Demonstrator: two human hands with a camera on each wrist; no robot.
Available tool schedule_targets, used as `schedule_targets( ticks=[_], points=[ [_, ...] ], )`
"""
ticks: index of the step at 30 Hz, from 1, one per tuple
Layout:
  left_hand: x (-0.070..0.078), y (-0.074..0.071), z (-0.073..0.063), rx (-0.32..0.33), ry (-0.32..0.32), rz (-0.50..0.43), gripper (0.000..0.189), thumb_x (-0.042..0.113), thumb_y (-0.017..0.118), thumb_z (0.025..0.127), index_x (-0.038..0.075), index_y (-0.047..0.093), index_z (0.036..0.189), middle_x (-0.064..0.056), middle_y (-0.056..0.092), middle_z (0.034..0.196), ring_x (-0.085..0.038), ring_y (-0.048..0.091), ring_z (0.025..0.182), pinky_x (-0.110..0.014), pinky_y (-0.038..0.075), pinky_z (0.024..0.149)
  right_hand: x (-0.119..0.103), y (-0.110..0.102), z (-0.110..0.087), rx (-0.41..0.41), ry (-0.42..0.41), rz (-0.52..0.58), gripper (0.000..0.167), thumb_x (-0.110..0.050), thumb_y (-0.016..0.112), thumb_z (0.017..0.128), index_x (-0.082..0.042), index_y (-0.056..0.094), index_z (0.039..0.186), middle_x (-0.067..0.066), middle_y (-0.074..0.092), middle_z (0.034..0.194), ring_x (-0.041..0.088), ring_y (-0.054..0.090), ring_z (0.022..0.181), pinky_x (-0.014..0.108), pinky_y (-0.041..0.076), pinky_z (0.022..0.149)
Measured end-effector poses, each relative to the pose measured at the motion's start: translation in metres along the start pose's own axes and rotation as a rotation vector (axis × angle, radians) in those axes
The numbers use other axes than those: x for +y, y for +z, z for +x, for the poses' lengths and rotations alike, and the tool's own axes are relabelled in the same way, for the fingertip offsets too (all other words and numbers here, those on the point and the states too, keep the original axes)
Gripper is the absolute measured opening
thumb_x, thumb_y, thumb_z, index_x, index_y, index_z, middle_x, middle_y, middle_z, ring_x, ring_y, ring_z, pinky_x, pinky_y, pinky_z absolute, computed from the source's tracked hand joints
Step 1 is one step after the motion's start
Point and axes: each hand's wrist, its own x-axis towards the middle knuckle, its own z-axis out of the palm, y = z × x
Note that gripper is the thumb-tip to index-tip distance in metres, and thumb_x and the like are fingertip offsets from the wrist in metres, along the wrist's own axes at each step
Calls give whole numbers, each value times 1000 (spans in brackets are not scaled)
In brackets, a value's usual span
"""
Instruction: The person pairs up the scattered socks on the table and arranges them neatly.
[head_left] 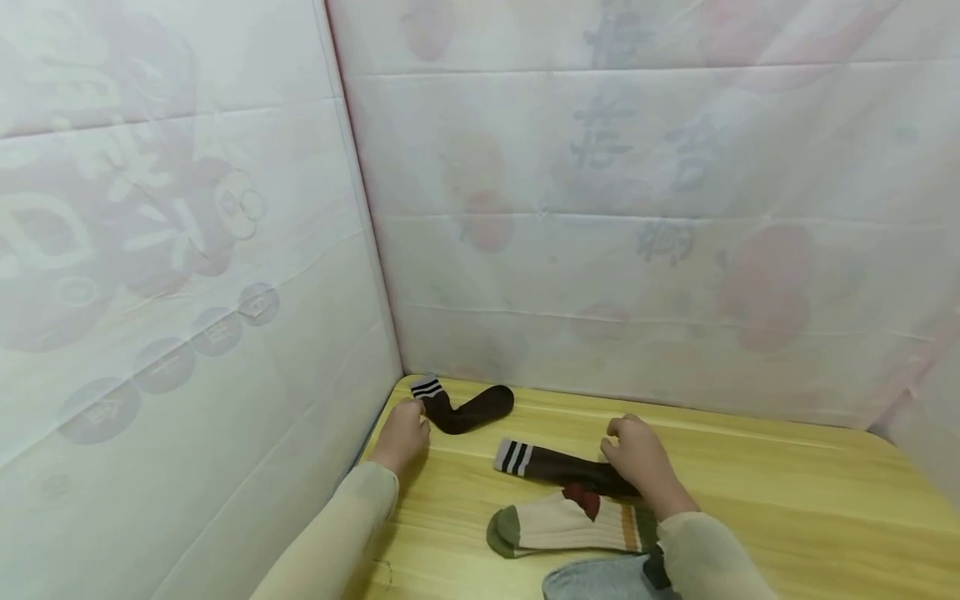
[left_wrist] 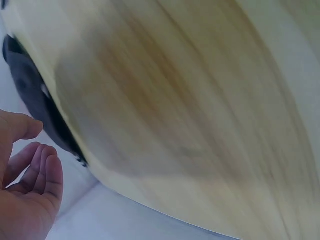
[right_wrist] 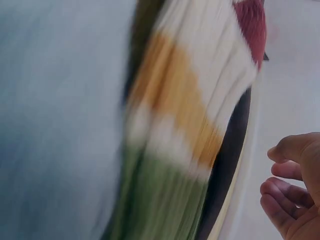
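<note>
A dark brown sock [head_left: 480, 410] with a grey, black-striped cuff lies bent at the table's far left corner. My left hand [head_left: 403, 433] is right by its cuff; in the left wrist view the thumb and loosely bent fingers [left_wrist: 52, 172] stand apart with nothing between them. A matching dark sock [head_left: 551, 465] lies straighter, nearer to me, its striped cuff to the left. Over its right end hovers my right hand [head_left: 641, 458], which covers part of it. The right wrist view shows loosely curled fingers [right_wrist: 280, 200] holding nothing.
Just in front of the nearer dark sock lies a pair of cream socks [head_left: 555, 525] with green toes, red heels and orange bands. Closer still is a grey-blue cloth item [head_left: 596, 579]. Printed fabric walls [head_left: 600, 250] border the yellow wood-grain table [head_left: 810, 492].
</note>
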Motion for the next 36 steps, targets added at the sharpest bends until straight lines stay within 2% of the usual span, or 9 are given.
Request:
schedule_targets(
  ticks=[7,14,19,21,23,27,31,34,36],
  points=[
    [-14,-7,0,-23,-15,72,13,-13,69,89,-11,70,101,-20,64,89,-34,66,81,-46,59,76,-31,21,18,-27,-4,31,25,-9,75,94,5,75,115,19,69,109,30,69,91,48,61,80],
    [-14,-4,7,3,54,164,14,-14,66,89,-12,71,102,-22,66,91,-38,68,84,-48,60,81,-53,27,24,-67,-10,36,25,-7,75,93,4,74,115,18,69,108,29,69,91,48,61,81],
    [-15,4,15,26,68,250,12,-14,65,90,-9,71,99,-25,69,96,-42,70,87,-50,61,82,-65,33,33,-91,-12,33,26,-4,73,94,5,73,119,19,69,111,29,69,91,46,61,79],
    [-16,5,16,-7,59,292,17,-14,67,89,-8,72,104,-28,69,103,-43,71,90,-50,61,83,-72,38,35,-104,-3,55,28,-3,72,95,5,72,122,20,68,114,27,68,90,44,60,77],
    [-15,7,15,-67,41,328,25,-14,70,89,-7,71,113,-29,68,113,-43,70,94,-49,61,85,-78,44,36,-121,0,91,31,-1,71,95,5,71,125,21,68,118,25,67,89,41,59,75],
    [-13,8,13,-168,-7,361,40,-9,75,90,-4,68,129,-31,63,130,-43,68,106,-49,60,92,-91,55,39,-163,-18,157,36,1,68,94,5,68,130,23,65,124,19,60,80,38,53,71],
    [-14,8,13,-180,-13,372,39,-5,77,91,-3,69,129,-30,64,131,-44,67,113,-50,59,97,-103,64,41,-178,-19,155,37,0,68,95,3,68,131,21,65,126,18,57,78,38,52,73],
    [-17,8,14,-183,-22,383,36,-4,76,92,-2,70,128,-28,66,130,-44,67,117,-51,59,97,-115,69,44,-183,-23,140,36,-1,70,96,1,69,132,20,65,126,20,62,85,38,54,74],
    [-19,8,14,-183,-37,397,32,-3,75,93,0,73,125,-25,69,128,-42,67,118,-52,60,93,-124,73,47,-181,-60,125,36,-3,71,97,1,68,133,20,65,125,24,65,91,39,55,75]
  ],
)
